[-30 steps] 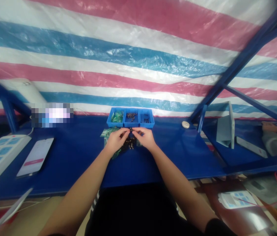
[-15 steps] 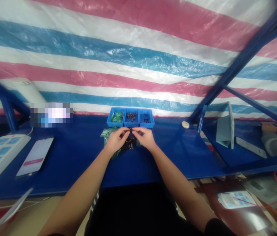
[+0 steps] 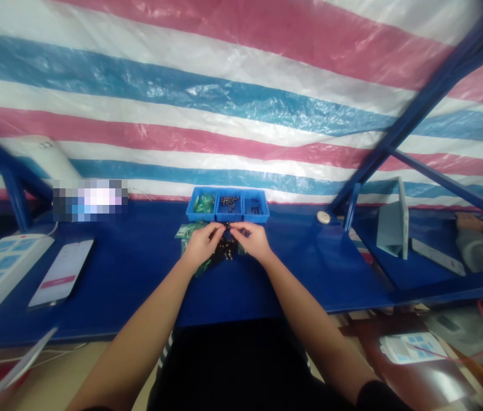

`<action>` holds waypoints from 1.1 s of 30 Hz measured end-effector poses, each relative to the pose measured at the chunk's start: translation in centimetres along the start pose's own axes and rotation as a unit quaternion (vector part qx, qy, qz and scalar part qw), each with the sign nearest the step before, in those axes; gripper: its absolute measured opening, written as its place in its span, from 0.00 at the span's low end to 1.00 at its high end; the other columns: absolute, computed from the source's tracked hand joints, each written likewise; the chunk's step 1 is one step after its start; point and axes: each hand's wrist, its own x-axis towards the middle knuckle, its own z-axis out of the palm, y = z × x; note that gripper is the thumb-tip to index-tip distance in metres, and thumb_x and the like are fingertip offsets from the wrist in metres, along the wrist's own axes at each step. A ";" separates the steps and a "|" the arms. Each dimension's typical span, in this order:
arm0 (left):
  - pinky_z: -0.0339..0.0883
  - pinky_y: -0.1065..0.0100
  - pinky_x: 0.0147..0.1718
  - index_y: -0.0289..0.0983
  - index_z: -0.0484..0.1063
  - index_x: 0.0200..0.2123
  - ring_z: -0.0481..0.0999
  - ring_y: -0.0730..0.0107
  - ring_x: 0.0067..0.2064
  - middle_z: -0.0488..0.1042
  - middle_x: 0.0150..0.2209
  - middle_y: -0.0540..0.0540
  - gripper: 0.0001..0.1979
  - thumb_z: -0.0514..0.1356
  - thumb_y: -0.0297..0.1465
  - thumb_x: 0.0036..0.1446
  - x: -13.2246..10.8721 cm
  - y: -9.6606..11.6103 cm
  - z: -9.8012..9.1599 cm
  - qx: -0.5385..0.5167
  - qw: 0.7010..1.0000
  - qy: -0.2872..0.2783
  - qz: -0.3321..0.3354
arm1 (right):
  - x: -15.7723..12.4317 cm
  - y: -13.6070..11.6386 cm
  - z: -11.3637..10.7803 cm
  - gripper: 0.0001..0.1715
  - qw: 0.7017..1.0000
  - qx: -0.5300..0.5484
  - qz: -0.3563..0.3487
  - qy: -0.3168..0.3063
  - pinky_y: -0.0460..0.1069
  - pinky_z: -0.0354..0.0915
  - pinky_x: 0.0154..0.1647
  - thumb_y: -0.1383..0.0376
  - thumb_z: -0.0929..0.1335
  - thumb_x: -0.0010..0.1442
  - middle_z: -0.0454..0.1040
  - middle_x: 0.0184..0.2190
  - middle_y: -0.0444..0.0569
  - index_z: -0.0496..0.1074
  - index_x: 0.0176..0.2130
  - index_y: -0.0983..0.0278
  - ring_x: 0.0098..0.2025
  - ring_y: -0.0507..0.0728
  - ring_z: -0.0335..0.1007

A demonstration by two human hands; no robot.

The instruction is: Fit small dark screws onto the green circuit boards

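Note:
My left hand (image 3: 204, 242) and my right hand (image 3: 253, 238) meet fingertip to fingertip over the blue table, both closed in a pinch. Between them is a small dark piece (image 3: 227, 226), too tiny to name. Under the fingers lies a pile of small black and brass-coloured parts (image 3: 225, 250). Green plastic packets (image 3: 185, 230) spread beside and partly beneath my left hand. Just behind the hands stands a blue three-compartment tray (image 3: 228, 218). Its left compartment holds green packets (image 3: 204, 202), the middle one black and brass parts (image 3: 228, 202), the right one a few dark pieces (image 3: 255, 209).
On the left lie a phone (image 3: 61, 273) and a white power strip (image 3: 4, 265). A round pale object (image 3: 323, 217) sits at the right, near a blue frame post (image 3: 351, 206). Beyond it are a tablet in a stand (image 3: 395, 222) and another person's sleeved arm (image 3: 479, 245).
My fingertips have shifted very slightly around the small dark piece. The arms, the tray and the pile stay where they were.

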 end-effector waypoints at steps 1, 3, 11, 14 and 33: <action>0.66 0.71 0.30 0.40 0.74 0.42 0.74 0.71 0.29 0.77 0.31 0.49 0.14 0.54 0.41 0.64 0.0 0.0 0.0 -0.005 1.000 0.003 0.000 | 0.0 0.0 0.0 0.14 1.000 0.001 0.000 0.001 0.49 0.72 0.34 0.59 0.71 0.57 0.81 0.37 0.48 0.80 0.43 0.60 0.33 0.55 0.76; 0.65 0.71 0.30 0.40 0.74 0.43 0.73 0.72 0.27 0.76 0.28 0.51 0.14 0.55 0.41 0.63 0.0 0.1 0.1 -0.015 1.000 0.007 -0.001 | 0.0 0.0 -0.1 0.14 1.000 0.002 0.001 0.003 0.49 0.72 0.34 0.60 0.70 0.57 0.81 0.37 0.48 0.79 0.43 0.61 0.32 0.55 0.76; 0.64 0.71 0.29 0.40 0.74 0.41 0.73 0.73 0.27 0.76 0.29 0.51 0.13 0.55 0.41 0.63 0.0 -0.1 0.2 -0.001 1.000 0.008 0.008 | 0.1 0.0 0.0 0.14 1.000 0.001 0.003 -0.001 0.50 0.72 0.34 0.60 0.70 0.57 0.81 0.37 0.49 0.79 0.43 0.61 0.33 0.55 0.76; 0.65 0.71 0.31 0.40 0.74 0.40 0.74 0.72 0.28 0.78 0.31 0.49 0.13 0.54 0.41 0.64 0.0 -0.2 0.1 0.007 1.000 0.003 0.008 | 0.0 -0.1 0.0 0.14 1.000 0.002 0.007 -0.003 0.49 0.71 0.34 0.60 0.70 0.57 0.81 0.38 0.49 0.79 0.43 0.61 0.33 0.55 0.76; 0.63 0.72 0.29 0.39 0.76 0.38 0.74 0.71 0.28 0.78 0.30 0.50 0.16 0.53 0.43 0.64 -0.1 -0.1 0.1 0.026 1.000 0.003 -0.017 | 1.8 3.2 -3.0 0.19 0.966 0.025 0.177 0.188 0.53 0.73 0.41 0.57 0.70 0.54 0.80 0.28 0.49 0.77 0.41 0.66 0.33 0.57 0.78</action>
